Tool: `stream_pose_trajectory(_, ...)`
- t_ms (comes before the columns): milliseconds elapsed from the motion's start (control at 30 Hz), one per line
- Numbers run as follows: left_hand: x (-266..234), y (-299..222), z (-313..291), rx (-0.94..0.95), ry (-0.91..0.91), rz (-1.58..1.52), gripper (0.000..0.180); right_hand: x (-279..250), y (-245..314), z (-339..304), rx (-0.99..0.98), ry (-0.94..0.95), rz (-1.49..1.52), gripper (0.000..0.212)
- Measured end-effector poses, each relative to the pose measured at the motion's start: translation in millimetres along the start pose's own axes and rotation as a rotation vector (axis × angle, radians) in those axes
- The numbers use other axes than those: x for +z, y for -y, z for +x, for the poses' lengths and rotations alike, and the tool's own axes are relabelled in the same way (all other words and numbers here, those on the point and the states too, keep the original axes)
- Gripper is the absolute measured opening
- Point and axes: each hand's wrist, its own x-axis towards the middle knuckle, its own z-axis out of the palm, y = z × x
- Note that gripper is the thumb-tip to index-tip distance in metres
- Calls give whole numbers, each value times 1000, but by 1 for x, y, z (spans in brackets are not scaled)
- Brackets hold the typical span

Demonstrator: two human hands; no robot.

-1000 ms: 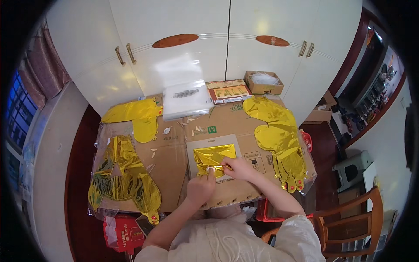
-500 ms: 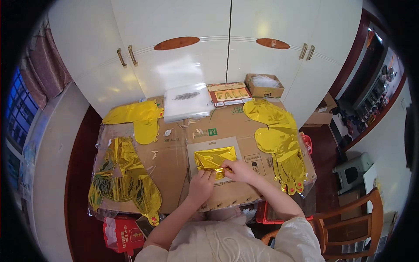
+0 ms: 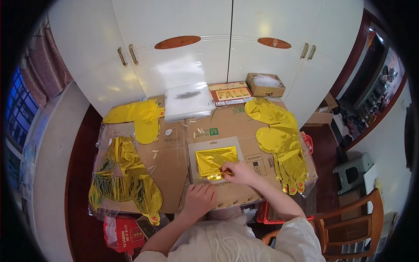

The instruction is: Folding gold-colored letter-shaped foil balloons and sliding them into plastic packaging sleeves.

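A folded gold foil balloon (image 3: 214, 158) lies on a grey-white card (image 3: 192, 153) with a hang hole at its top, on the cardboard-covered table in front of me. My right hand (image 3: 237, 173) pinches the foil at its lower right corner. Nearer the table's front edge, my left hand (image 3: 200, 198) is off the foil, fingers loosely stretched out over the cardboard, with nothing seen in it. Flat gold foil balloons lie on both sides: one at the back left (image 3: 144, 120), a stack at the front left (image 3: 124, 174), and more at the right (image 3: 281, 144).
Clear plastic bags (image 3: 185, 105) are stacked at the back beside printed cards (image 3: 230, 94) and a small box (image 3: 265, 85) of plastic pieces. Small pale scraps (image 3: 155, 153) dot the cardboard (image 3: 170, 174). White cupboards stand behind; a wooden chair (image 3: 351, 227) is at the right.
My left hand has let go of the foil and drawn back toward the table's front edge. My right hand stays at the lower right of the foil, which now lies flatter.
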Motion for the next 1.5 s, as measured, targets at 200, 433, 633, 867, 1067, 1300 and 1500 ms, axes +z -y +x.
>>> stream_pose_trajectory(200,-4,11,30,34,-50,75,53,1,10,-7,-10,1,-78,26)
stream_pose_trajectory(433,11,27,16,62,-65,123,47,1,15,-11,-18,25,-190,29)
stream_pose_trajectory(633,8,18,-4,43,-32,157,29,6,14,-10,-74,-24,-238,30)
stream_pose_trajectory(867,20,11,2,-28,66,162,38,3,19,-10,-135,-82,-196,25)
stream_pose_trajectory(1067,29,-5,18,-144,161,131,52,3,14,-11,-158,-73,-197,25)
stream_pose_trajectory(1300,34,-15,28,-173,310,136,57,6,12,-12,-189,-90,-192,24)
stream_pose_trajectory(1500,0,-20,14,15,114,82,38,9,11,-14,-219,-125,-211,25)
